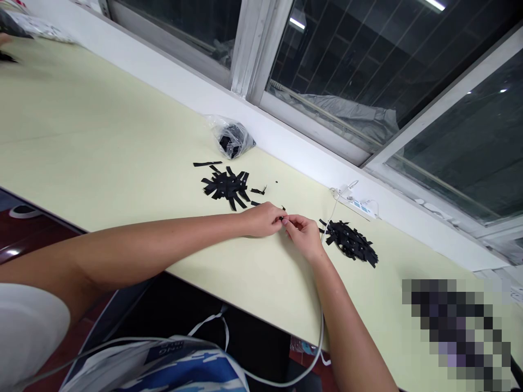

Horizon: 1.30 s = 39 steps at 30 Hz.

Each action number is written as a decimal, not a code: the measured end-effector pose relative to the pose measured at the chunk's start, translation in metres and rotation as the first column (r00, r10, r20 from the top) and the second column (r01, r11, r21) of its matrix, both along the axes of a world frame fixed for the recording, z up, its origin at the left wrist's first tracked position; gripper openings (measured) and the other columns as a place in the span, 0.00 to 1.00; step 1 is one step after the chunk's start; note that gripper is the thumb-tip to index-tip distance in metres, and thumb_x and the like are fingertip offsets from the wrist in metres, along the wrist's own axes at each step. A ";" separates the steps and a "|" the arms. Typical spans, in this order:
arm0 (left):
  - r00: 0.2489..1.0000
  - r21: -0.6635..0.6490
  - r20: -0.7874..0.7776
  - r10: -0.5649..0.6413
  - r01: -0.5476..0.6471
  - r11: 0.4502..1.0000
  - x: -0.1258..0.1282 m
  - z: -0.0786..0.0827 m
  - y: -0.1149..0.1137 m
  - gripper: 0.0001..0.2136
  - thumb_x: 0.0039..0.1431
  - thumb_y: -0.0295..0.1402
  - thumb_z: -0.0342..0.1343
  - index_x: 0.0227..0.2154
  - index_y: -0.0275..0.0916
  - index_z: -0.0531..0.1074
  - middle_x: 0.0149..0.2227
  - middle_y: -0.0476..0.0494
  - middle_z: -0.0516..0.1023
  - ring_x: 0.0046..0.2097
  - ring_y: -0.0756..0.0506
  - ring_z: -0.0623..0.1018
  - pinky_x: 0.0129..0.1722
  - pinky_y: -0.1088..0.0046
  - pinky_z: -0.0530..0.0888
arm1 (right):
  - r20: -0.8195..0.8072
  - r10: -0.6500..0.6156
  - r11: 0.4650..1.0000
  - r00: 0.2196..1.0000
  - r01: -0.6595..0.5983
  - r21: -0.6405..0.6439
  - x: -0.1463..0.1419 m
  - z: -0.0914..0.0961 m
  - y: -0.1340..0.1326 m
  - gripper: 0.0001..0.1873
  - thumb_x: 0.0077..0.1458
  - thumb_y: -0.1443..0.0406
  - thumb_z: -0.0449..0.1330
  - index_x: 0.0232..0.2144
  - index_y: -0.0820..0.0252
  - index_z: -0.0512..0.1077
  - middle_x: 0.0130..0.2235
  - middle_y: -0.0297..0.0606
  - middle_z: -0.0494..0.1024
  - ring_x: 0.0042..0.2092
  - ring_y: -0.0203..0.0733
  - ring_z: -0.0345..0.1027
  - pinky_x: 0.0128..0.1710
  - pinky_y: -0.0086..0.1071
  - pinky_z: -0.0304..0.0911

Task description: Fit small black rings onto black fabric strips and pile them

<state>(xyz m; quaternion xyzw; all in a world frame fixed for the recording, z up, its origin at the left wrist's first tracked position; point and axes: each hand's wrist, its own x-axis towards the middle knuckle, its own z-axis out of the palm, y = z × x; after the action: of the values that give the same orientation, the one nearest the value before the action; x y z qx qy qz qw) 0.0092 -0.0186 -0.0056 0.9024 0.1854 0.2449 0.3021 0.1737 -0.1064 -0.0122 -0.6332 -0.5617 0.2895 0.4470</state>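
Note:
My left hand [262,219] and my right hand [303,234] meet on the pale yellow table [102,147], fingertips pinched together on a small black piece [283,218]. Behind my left hand lies a pile of short black strips [227,186]. A second pile of black strips [352,242] lies just right of my right hand. Both hands are closed in a pinch.
A clear plastic bag of black parts [233,139] sits by the white window sill. A white power strip [356,204] with a cable lies on the sill side. A white cable [318,337] hangs over the table's near edge. Another person's hand [5,39] shows at far left.

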 end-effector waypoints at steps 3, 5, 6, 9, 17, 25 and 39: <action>1.000 -0.045 0.010 0.007 -0.007 0.999 0.000 0.000 0.000 0.08 0.55 0.29 0.50 0.24 0.38 0.73 0.21 0.50 0.69 0.24 0.50 0.63 0.27 0.71 0.58 | 0.018 -0.003 1.000 1.000 0.003 0.008 -0.002 0.001 -0.001 0.16 0.51 0.52 0.64 0.34 0.58 0.79 0.27 0.36 0.76 0.26 0.37 0.63 0.25 0.31 0.58; 1.000 -0.070 0.020 0.009 -0.007 0.998 0.001 0.000 0.000 0.09 0.54 0.29 0.50 0.23 0.38 0.73 0.20 0.51 0.68 0.24 0.50 0.62 0.27 0.71 0.57 | 0.036 -0.006 1.000 0.999 0.006 0.017 -0.002 0.001 -0.001 0.16 0.51 0.52 0.63 0.34 0.58 0.79 0.28 0.37 0.77 0.27 0.38 0.64 0.26 0.31 0.59; 1.000 -0.083 0.022 0.007 -0.005 0.997 0.001 0.000 0.000 0.08 0.54 0.29 0.50 0.23 0.38 0.73 0.20 0.51 0.67 0.25 0.50 0.62 0.27 0.71 0.57 | 0.046 -0.005 1.000 0.999 0.004 0.021 -0.002 0.000 -0.001 0.15 0.52 0.53 0.63 0.34 0.58 0.79 0.28 0.37 0.77 0.28 0.38 0.65 0.27 0.31 0.60; 1.000 -0.131 0.025 -0.001 0.004 0.991 0.001 0.001 0.000 0.09 0.53 0.29 0.49 0.25 0.37 0.74 0.21 0.50 0.70 0.26 0.50 0.64 0.28 0.72 0.58 | 0.072 0.004 0.999 0.997 -0.007 0.035 -0.001 -0.001 -0.001 0.14 0.53 0.55 0.61 0.35 0.58 0.79 0.29 0.38 0.78 0.30 0.40 0.67 0.28 0.32 0.61; 1.000 -0.176 0.007 0.019 -0.018 0.984 0.002 0.005 -0.001 0.09 0.53 0.29 0.47 0.21 0.37 0.70 0.22 0.50 0.69 0.27 0.49 0.66 0.27 0.72 0.58 | 0.084 -0.006 0.996 0.996 -0.002 0.088 -0.004 -0.006 0.002 0.13 0.53 0.57 0.61 0.34 0.59 0.80 0.31 0.39 0.79 0.31 0.40 0.68 0.31 0.32 0.62; 0.996 -0.172 0.030 0.081 -0.075 0.982 0.006 -0.001 0.001 0.12 0.55 0.28 0.44 0.20 0.37 0.68 0.21 0.50 0.68 0.27 0.49 0.66 0.28 0.72 0.60 | 0.061 -0.027 0.995 0.998 0.021 0.093 -0.008 -0.009 0.003 0.16 0.53 0.54 0.62 0.35 0.60 0.80 0.28 0.37 0.77 0.27 0.37 0.63 0.27 0.32 0.59; 0.999 -0.042 0.021 0.045 -0.044 0.998 0.004 0.001 0.004 0.11 0.59 0.30 0.46 0.26 0.37 0.72 0.24 0.49 0.71 0.27 0.49 0.66 0.28 0.72 0.59 | 0.010 -0.095 0.995 0.995 0.095 0.004 0.004 -0.013 0.010 0.18 0.52 0.51 0.62 0.37 0.58 0.74 0.24 0.32 0.72 0.25 0.37 0.63 0.25 0.31 0.59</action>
<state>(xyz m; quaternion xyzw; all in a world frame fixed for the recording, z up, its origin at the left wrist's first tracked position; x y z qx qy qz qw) 0.0135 -0.0148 -0.0050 0.8888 0.2072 0.2577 0.3173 0.1775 -0.0968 -0.0254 -0.6597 -0.5339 0.2636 0.4586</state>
